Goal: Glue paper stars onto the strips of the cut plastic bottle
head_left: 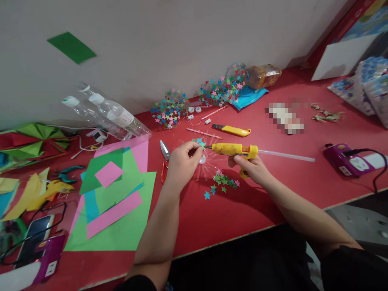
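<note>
Glue gun (232, 149) in right fingers (239, 159), nozzle (208, 147) beside left fingers (195, 145).

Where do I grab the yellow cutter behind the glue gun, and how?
I'd come down from above and pinch the long sides of the yellow cutter by its ribbed yellow handle, near the right end. It lies flat on the red table, with its dark end pointing left. I can't tell if a blade is out, so keep fingers away from that end.

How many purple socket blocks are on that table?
2. One block is at the right; another block is at lower left, beside the phone. Others may be hidden.
</note>
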A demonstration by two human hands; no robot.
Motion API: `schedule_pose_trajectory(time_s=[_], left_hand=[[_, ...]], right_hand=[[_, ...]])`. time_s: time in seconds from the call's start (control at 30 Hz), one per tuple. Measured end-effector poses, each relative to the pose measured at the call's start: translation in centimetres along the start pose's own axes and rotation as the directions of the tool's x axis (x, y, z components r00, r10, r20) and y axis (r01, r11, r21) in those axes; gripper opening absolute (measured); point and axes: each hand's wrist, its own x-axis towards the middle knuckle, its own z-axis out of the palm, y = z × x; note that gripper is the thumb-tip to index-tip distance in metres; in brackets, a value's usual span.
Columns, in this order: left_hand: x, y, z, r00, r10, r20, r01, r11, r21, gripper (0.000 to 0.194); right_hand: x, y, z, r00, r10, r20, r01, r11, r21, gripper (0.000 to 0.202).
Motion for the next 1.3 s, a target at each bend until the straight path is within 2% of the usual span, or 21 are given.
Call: schedule_pose_trajectory(time_s=[0.33, 0.63, 1.07, 1.17, 1.3], left_hand=[[-0.14, 0.07, -0.06, 1.000, 0.018, 0.015, -0.018, 1.000, 0.018, 0.012], [-0.19, 0.11, -0.12, 1.000, 0.015, 0.027, -0.016, 1.000, 0.026, 0.013], [-0.23, 0.24, -0.13, 0.999, 0.041, 0.023, -0.042, 0.998, 0.057, 0.013], [-0.27, 0.21, -0.14, 0.997, 0.080, 0.016, -0.081, 0.991, 0.103, 0.013], [-0.53, 0.52, -0.26, 0.973, 0.230, 0.006, -0.224, 0.940, 0.256, 0.015]], right_hand=[[-0.01, -0.96, 0.18, 1.000, 0.021, -0.017, -0.021, 0.999, -0.044, 0.039], [0.00, -0.66, 0.11, 0.999, 0.037, -0.036, -0.038, 0.999, -0.038, 0.040], [0.16, -0.22, -0.07, 0.999, -0.021, -0.024, 0.019, 0.998, -0.065, 0.038], [0.13, -0.34, -0.06, 0.998, -0.058, -0.011, 0.057, 0.995, -0.085, 0.037], [-0.14, -0.66, 0.17, 0.997, -0.075, -0.005, 0.074, 0.991, -0.114, 0.036]])
